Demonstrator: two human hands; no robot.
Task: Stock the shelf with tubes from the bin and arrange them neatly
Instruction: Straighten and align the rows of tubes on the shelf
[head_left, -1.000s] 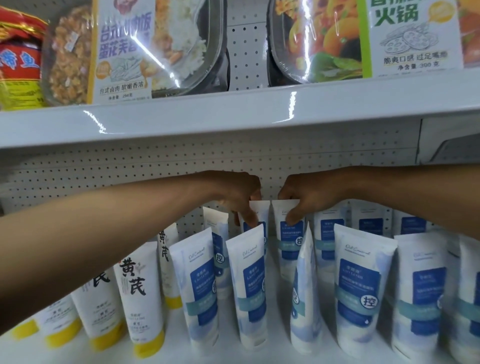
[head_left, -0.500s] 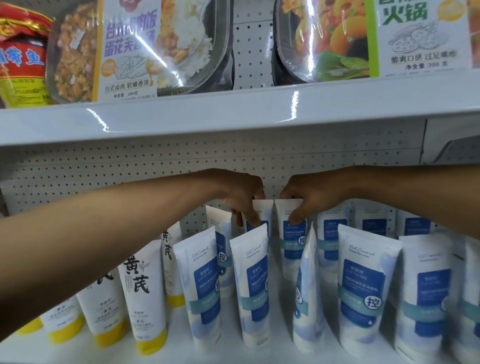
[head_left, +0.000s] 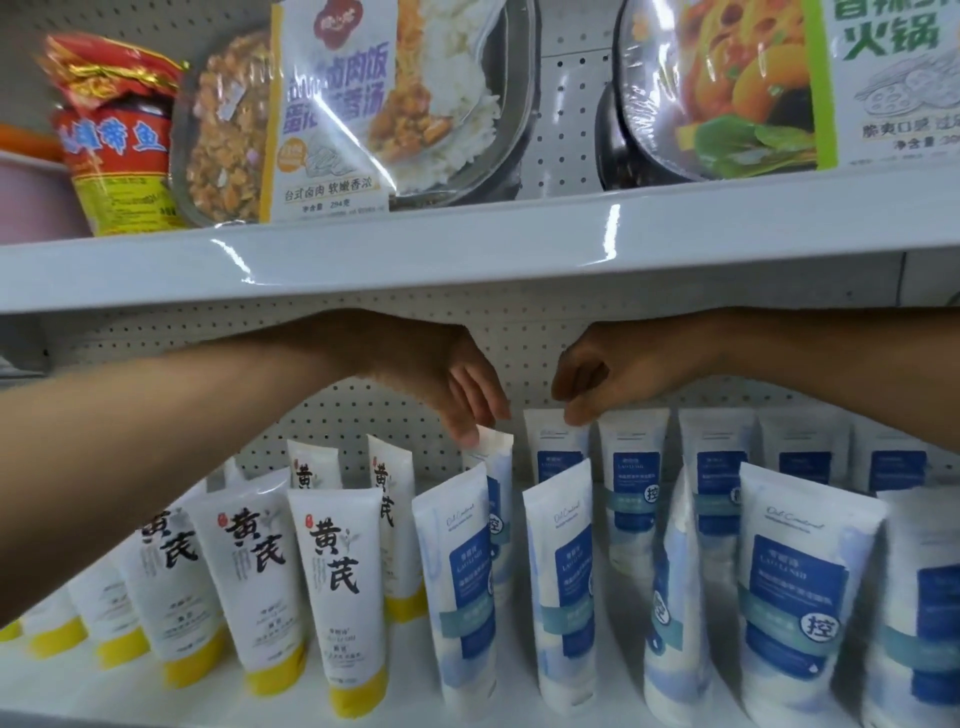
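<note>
1. both hands reach in under the upper shelf toward the back row of white plastic tubes with blue labels. the left hand (head_left: 470, 402) has its fingers curled down on the crimped top of a back-row blue-label tube (head_left: 493, 452), pinching it lightly. the right hand (head_left: 584, 387) pinches the top edge of the neighbouring back-row tube (head_left: 558, 447).
2. the two held tubes lie directly below the fingertips, just beside each other, at the middle of the white lower shelf (head_left: 270, 712) close to the pegboard back wall (head_left: 363, 410). each hand is nearer its own tube.
3. their long axes run upright, caps down; the left one looks tilted and turned slightly, the right one squarer to the front.
4. the tubes look soft, flat at the top and glossy.
5. to the left stand white tubes with yellow caps (head_left: 340, 597); one front-row blue-label tube (head_left: 675, 587) stands edge-on, likely needing a turn.
</note>
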